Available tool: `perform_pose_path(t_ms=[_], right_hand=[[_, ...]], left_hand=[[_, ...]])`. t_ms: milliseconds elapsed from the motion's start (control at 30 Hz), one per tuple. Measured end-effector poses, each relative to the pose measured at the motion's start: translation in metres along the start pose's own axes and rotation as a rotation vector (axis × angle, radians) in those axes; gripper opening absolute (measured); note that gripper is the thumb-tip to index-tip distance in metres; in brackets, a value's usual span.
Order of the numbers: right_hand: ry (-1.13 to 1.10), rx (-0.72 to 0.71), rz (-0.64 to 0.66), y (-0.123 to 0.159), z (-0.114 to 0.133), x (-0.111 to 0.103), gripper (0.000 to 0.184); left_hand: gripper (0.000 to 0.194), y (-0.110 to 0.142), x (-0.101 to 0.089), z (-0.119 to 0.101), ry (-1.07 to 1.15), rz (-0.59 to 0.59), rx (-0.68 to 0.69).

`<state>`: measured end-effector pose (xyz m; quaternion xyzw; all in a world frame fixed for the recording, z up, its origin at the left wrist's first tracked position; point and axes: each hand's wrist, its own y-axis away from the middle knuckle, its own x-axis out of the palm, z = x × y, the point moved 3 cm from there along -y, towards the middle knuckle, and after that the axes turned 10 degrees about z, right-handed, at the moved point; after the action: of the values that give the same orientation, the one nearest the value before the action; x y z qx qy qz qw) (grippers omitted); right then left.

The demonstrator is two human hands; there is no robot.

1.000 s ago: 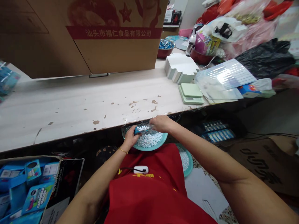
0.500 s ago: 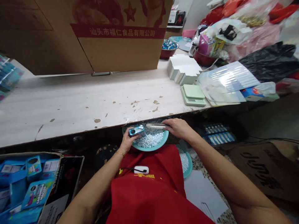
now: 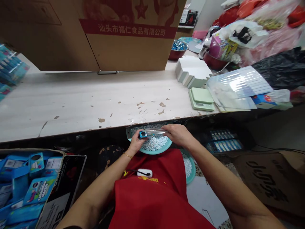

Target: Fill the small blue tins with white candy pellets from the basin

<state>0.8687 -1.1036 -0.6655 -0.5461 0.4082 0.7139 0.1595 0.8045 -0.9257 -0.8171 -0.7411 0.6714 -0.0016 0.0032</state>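
Observation:
My left hand point(image 3: 134, 144) is closed around a small blue box point(image 3: 143, 134) with a dark round spot on its face. In my right hand point(image 3: 178, 132) is a clear tube-like plastic scoop point(image 3: 156, 131), its far end at the box. Both are over a turquoise bowl point(image 3: 160, 151) of small white candy-like pellets point(image 3: 154, 143), which sits at my lap under the table edge. What is inside the scoop is too small to make out.
A large brown carton point(image 3: 133, 52) stands on the white table point(image 3: 71, 101). To the right are a green scale point(image 3: 202, 98) and stacked white card point(image 3: 194, 68). A carton of blue boxes point(image 3: 39, 190) is at lower left. Another turquoise bowl point(image 3: 192, 176) sits lower right.
The scoop has moved left until its end meets the box. The box has turned in my left hand, and that hand has shifted slightly right. The camera view has shifted a little.

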Motion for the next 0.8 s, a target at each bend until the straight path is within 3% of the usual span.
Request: perform_pose_path(t_ms=[133,233,367,467,633,800], right_hand=[[-0.025,0.063,-0.005,0.003,-0.030,0.018,0.029],[-0.003,0.154,0.111,-0.008,-0.049,0.060,0.028],[-0.157,0.187,0.181,-0.048,-0.034,0.125,0.029],[-0.309,0.219,0.156,-0.075,-0.020,0.151,0.031],[-0.485,0.130,0.134,-0.071,-0.039,0.149,0.033],[-0.667,-0.049,-0.005,-0.036,-0.053,0.097,0.034]], left_hand=[[0.039,0.002,-0.008,0.000,-0.008,-0.040,-0.014],[0.037,0.003,-0.018,0.001,-0.054,-0.059,-0.010],[0.037,0.005,-0.036,-0.001,-0.136,-0.106,0.002],[0.039,0.009,-0.049,-0.006,-0.163,-0.129,-0.024],[0.038,0.015,-0.060,-0.016,-0.192,-0.158,-0.042],[0.037,0.011,-0.049,-0.011,-0.256,-0.111,-0.012]])
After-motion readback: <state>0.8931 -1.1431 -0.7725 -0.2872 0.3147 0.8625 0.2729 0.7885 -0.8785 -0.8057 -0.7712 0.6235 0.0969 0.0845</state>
